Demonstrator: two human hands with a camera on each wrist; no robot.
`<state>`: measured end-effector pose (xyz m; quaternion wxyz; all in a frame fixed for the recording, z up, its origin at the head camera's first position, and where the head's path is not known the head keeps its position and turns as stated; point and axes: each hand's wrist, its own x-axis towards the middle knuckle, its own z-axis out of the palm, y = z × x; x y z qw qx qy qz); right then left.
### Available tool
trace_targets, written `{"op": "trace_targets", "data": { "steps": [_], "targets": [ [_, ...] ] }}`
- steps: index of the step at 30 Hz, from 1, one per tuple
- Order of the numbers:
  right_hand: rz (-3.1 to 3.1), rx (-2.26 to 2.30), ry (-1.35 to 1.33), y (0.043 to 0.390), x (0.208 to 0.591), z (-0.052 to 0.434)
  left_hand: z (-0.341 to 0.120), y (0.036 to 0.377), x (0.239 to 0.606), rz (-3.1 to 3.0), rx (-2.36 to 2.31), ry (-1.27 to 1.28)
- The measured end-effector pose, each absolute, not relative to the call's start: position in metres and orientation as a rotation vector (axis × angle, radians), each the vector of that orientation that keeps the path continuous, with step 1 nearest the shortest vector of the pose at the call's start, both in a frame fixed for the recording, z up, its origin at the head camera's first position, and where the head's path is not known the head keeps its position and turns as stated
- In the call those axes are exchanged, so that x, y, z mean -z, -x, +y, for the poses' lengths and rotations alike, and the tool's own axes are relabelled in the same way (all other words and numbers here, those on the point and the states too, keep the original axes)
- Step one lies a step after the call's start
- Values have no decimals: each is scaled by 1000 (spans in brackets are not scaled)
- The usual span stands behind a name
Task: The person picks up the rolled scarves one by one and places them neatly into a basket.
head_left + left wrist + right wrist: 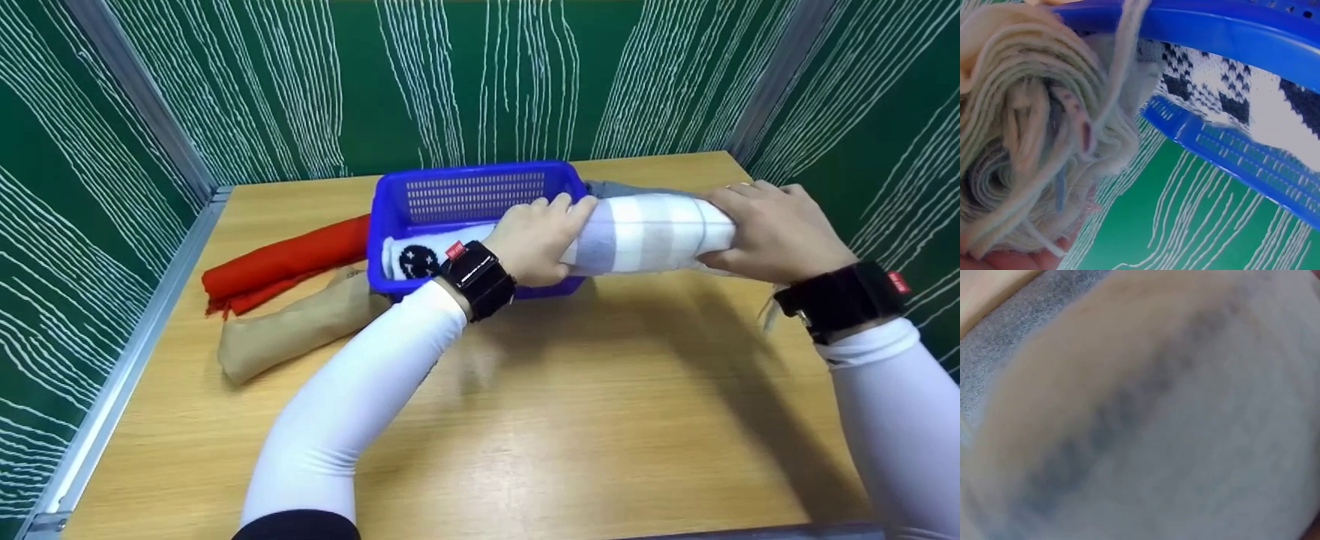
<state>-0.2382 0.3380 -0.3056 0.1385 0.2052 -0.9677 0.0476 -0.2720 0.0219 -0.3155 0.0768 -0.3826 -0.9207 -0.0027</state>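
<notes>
A rolled plaid scarf (652, 232) in white, grey and lavender is held up by both hands, level with the right side of a blue plastic basket (381, 225). My left hand (536, 240) grips its left end, over the basket's right part. My right hand (780, 229) grips the right end. In the left wrist view, the rolled layers and loose fringe of the scarf (1044, 129) show at its end. Inside the basket lies a white knitted item with black pattern (1241, 95), partly hidden by my left arm. The right wrist view shows the scarf (1185, 439) blurred and close.
Left of the basket, a rolled red scarf (292, 259) and a rolled beige one (292, 330) lie on the wooden table (525, 420). Grey cloth (622, 189) lies behind the plaid roll. Green walls with white lines enclose the back and sides.
</notes>
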Motion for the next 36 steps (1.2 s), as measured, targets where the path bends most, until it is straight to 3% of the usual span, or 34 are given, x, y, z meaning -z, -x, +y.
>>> {"op": "trace_targets", "data": {
  "steps": [36],
  "targets": [
    [-2781,-144,-606,249,303,309,-8,283,310,-2742,57,1134]
  ]
}}
